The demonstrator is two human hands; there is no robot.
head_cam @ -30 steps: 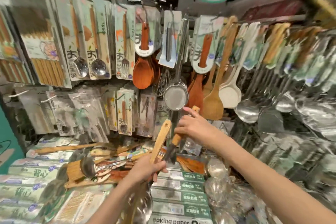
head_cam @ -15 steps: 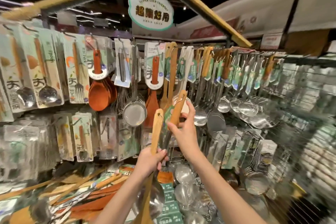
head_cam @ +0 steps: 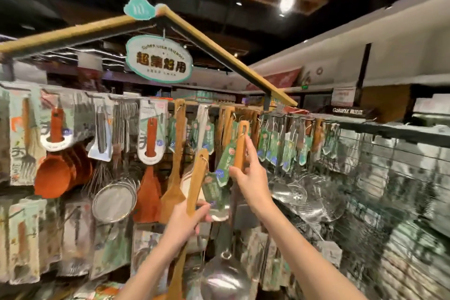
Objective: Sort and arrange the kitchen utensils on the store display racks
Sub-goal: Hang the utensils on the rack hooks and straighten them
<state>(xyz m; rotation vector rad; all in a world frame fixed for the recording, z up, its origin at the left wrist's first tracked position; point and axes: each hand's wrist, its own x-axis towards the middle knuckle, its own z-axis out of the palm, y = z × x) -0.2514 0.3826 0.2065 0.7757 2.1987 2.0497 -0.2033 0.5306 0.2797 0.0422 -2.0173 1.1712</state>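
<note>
Centre frame, the right hand (head_cam: pixel 250 178) pinches a wooden handle (head_cam: pixel 241 146) just under the rail (head_cam: pixel 280 117); guide its hanging hole squarely onto a hook. The left hand (head_cam: pixel 185 221) grips a spare spatula (head_cam: pixel 197 178) lower down; keep it clear.

Two hands (head_cam: pixel 181 223), two held wooden-handled utensils (head_cam: pixel 197 178), one sign (head_cam: pixel 158 59).
</note>
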